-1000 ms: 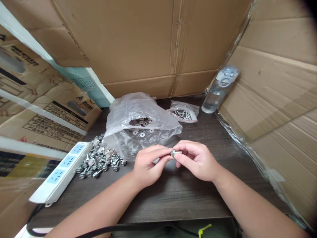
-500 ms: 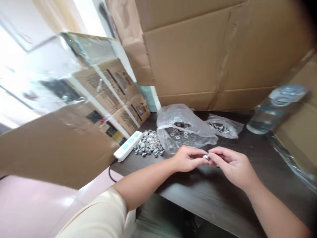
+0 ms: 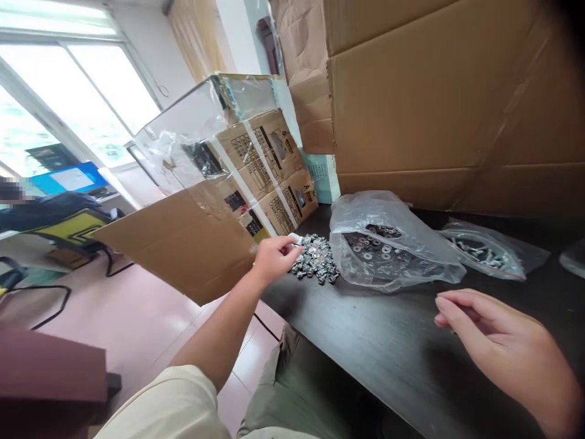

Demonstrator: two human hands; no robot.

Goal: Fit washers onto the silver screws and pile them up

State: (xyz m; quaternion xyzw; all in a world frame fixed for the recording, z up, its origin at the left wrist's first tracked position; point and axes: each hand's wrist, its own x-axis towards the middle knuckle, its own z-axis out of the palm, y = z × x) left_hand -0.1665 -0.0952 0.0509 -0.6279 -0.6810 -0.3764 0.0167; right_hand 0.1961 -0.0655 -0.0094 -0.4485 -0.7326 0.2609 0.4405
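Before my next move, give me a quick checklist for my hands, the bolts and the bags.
1. Left hand beside bolt pile: ok.
2. Left hand's contents: cannot tell.
3. Right hand fingertips together: ok; contents: cannot tell.
4. Washers visible in large plastic bag: ok.
5. Small screw bag sealed: cannot tell.
6. Power strip in plain view: not ok, mostly hidden behind the left hand.

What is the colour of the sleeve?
The sleeve is pale cream, best seen in the head view.
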